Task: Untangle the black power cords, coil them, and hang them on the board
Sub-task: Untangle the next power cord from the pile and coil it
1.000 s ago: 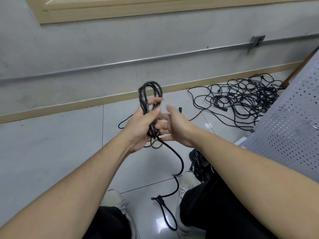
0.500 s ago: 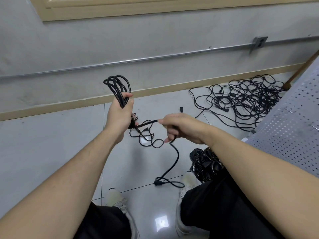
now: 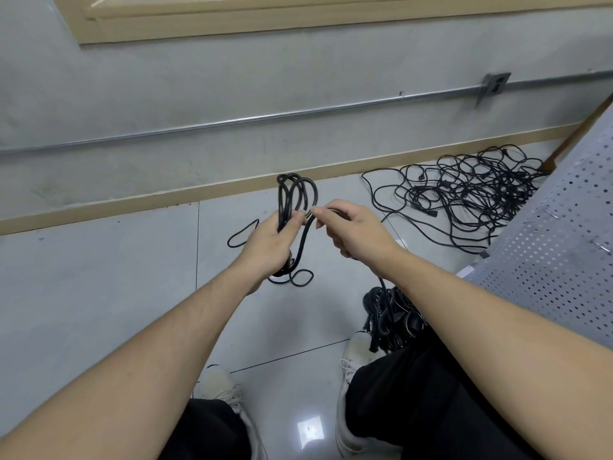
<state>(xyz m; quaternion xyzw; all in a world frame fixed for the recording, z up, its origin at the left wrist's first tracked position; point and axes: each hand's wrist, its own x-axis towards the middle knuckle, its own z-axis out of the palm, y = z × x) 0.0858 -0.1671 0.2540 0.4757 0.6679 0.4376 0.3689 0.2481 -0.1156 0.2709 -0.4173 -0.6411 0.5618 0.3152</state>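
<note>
My left hand (image 3: pixel 270 242) grips a coil of black power cord (image 3: pixel 295 194), whose loops stick up above the fist and hang out below it. My right hand (image 3: pixel 356 232) pinches the free strand of the same cord right beside the left thumb; the strand curves down under the left hand, and its tail drops below my right wrist. A tangled heap of black cords (image 3: pixel 471 200) lies on the floor at the back right. A grey perforated board (image 3: pixel 564 260) leans at the right edge.
A bundle of coiled black cords (image 3: pixel 393 318) sits on the floor by my right shoe (image 3: pixel 356 355). My legs and left shoe (image 3: pixel 220 388) fill the bottom. A wall with a metal conduit (image 3: pixel 232 121) and a wooden baseboard runs behind.
My hands have come back together. The right hand brought the free strand up to the coil, and the cord's tail lifted off the floor. The left hand shifted right.
</note>
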